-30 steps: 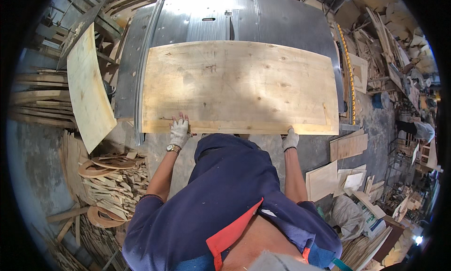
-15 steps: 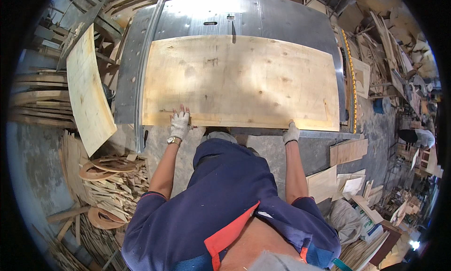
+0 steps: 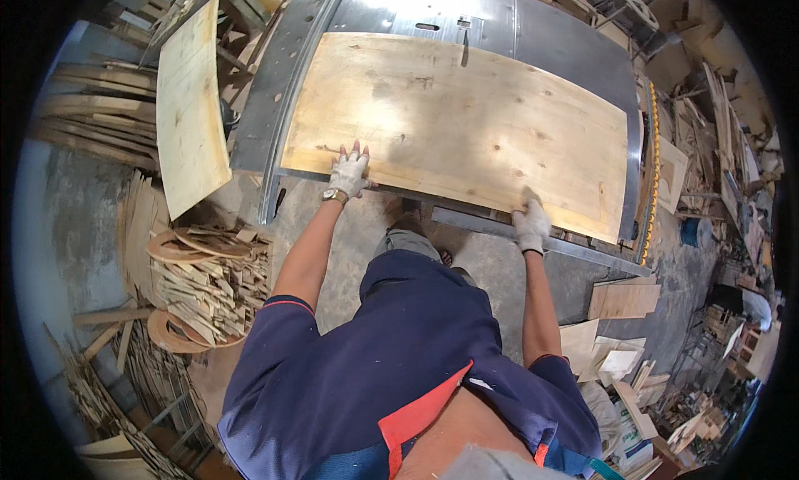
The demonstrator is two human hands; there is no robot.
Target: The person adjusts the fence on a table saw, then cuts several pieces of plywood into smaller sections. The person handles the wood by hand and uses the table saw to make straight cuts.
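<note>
A large pale plywood sheet [image 3: 466, 122] lies on a grey metal saw table [image 3: 574, 56]. My left hand [image 3: 349, 172], in a light glove with bare fingertips, presses on the sheet near its front left edge with its fingers spread. Further right, my gloved right hand [image 3: 531, 222] grips the same front edge, its fingertips over the top face and slightly blurred. Beyond the sheet's far edge a thin dark blade-like piece [image 3: 464, 51] stands up from the table, its near end meeting the sheet.
A metal rail [image 3: 308, 64] runs along the table's left side. Another plywood panel [image 3: 191, 106] leans at the left, above a heap of wood offcuts [image 3: 212, 284]. A yellow toothed strip [image 3: 654, 172] lines the right side. Loose boards [image 3: 624, 299] lie on the floor at right.
The sheet has slid farther over the table toward the blade-like piece, both hands moving with it. My view has turned, so the table looks tilted. My right hand reaches further over the edge.
</note>
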